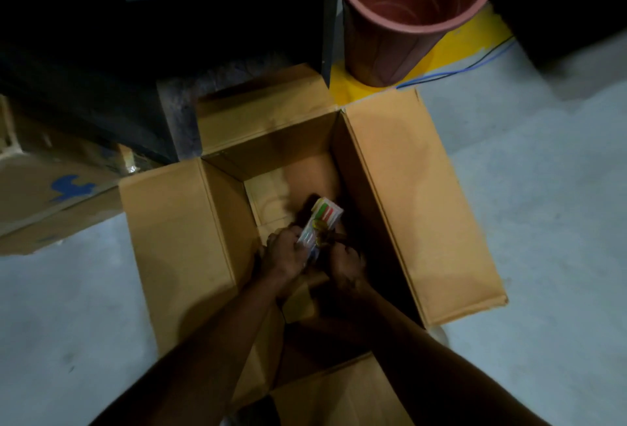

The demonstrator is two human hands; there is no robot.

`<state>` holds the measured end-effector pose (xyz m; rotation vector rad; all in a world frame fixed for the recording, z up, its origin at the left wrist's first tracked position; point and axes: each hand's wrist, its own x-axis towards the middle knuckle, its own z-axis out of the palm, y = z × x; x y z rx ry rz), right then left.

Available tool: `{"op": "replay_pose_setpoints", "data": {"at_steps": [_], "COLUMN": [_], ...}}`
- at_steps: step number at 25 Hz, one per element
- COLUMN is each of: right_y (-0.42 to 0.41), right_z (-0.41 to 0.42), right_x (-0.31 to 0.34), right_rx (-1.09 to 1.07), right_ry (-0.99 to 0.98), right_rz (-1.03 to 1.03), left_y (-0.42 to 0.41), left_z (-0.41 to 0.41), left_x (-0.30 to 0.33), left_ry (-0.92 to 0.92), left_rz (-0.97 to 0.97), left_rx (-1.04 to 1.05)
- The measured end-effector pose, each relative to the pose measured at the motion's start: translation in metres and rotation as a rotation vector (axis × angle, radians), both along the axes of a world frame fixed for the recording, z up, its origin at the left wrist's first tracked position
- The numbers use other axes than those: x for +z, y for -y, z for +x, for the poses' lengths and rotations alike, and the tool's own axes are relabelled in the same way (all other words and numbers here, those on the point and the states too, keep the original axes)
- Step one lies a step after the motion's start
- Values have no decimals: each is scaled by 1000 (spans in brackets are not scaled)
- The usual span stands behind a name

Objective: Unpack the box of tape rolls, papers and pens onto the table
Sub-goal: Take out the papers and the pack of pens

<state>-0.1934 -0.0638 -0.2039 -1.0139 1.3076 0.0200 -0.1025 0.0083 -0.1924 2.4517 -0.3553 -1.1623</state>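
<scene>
**Both hands working a pack inside the open carton**

Pale grey concrete floor (543,222) is lying dimly lit all around, and the whole scene is sitting in low light.

Down inside the box, the left hand (283,252) is curling its fingers (288,234) closed around the near end of a slim white pack (320,223), gripping it from the left side. The right hand (346,264) is closing on the same near end from the right, its fingers bunched together; in the shadow it cannot be told exactly what they are pinching. Something small and yellowish is showing between the two hands, too blurred to identify. The pack is tilting up and away from the fingertips, with green and red stripes at its far end; any printed wording on it is too blurred to read.

Beyond and around the hands, the cardboard box (224,246) is standing open on the floor with all four flaps folded outward, its brown bottom showing just past the pack. Both bare forearms are reaching in over the near flap.

Farther out, to the left of the left hand, a second carton (51,195) is sitting with a blue printed mark on it, its shape not legible as writing. Well beyond the fingers, a reddish-brown plastic bin (407,15) is standing on a yellow-painted patch of floor (475,42), with blue and black cables (475,64) trailing beside it. Dark furniture (101,86) is filling the far left.
</scene>
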Motion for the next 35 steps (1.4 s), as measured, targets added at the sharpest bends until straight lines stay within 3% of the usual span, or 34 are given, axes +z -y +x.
{"op": "replay_pose_setpoints", "data": {"at_steps": [3,10,16,23,29,35], "right_y": [6,10,14,5,10,9], "right_z": [-4,-19,-29,-24,-22,-2], "right_x": [46,142,272,458,602,698], "right_rx": [-126,-96,67,302,436,513], "right_ry": [81,131,282,282,414,532], "right_rz": [31,-2,-61,-161,-144,-161], "left_y": [-2,-2,-18,-49,-63,-68], "left_z": [2,-10,-26,-36,-53,-51], "left_x": [29,134,281,474,604,700], "left_ry": [-106,-220,-184,-134,-34,100], "left_rz": [-123,-295,-404,-476,-599,-748], "left_rx": [209,344,452,604,719,781]}}
